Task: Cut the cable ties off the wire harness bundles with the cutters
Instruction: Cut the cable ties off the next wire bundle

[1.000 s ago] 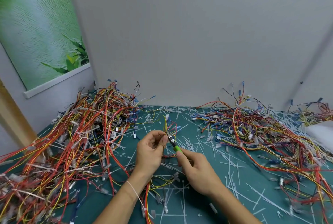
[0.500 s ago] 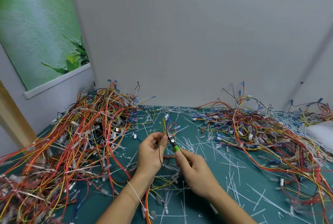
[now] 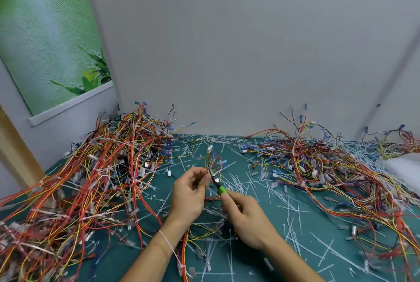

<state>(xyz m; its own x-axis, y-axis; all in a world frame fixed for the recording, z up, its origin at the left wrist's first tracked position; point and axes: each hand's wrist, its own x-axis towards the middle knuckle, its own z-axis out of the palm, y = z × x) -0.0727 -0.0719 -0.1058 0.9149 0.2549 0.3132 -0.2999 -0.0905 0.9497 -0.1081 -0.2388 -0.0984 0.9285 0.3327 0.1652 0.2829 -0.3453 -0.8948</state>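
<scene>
Green mat (image 3: 241, 161) strewn with cut ties (image 3: 293, 216), left hand (image 3: 188, 195) pinching multicoloured harness (image 3: 211, 159), right hand (image 3: 247, 222) gripping green-handled cutters (image 3: 219, 187)

Left forearm (image 3: 150, 256), right forearm (image 3: 293, 261) bare; 1 thin white tie (image 3: 166, 239) round left wrist.

one left hand (image 3: 189, 193), one right hand (image 3: 248, 220), one cutters (image 3: 217, 183), one held bundle (image 3: 212, 161), two wire heaps (image 3: 95, 179) (image 3: 329, 168), countless cut ties (image 3: 293, 208)

A poster of green leaves (image 3: 45, 43) hung on the wall at my left, a wooden post (image 3: 13, 145) below it. A grey wall (image 3: 227, 43) backed my teal mat (image 3: 241, 168).
</scene>
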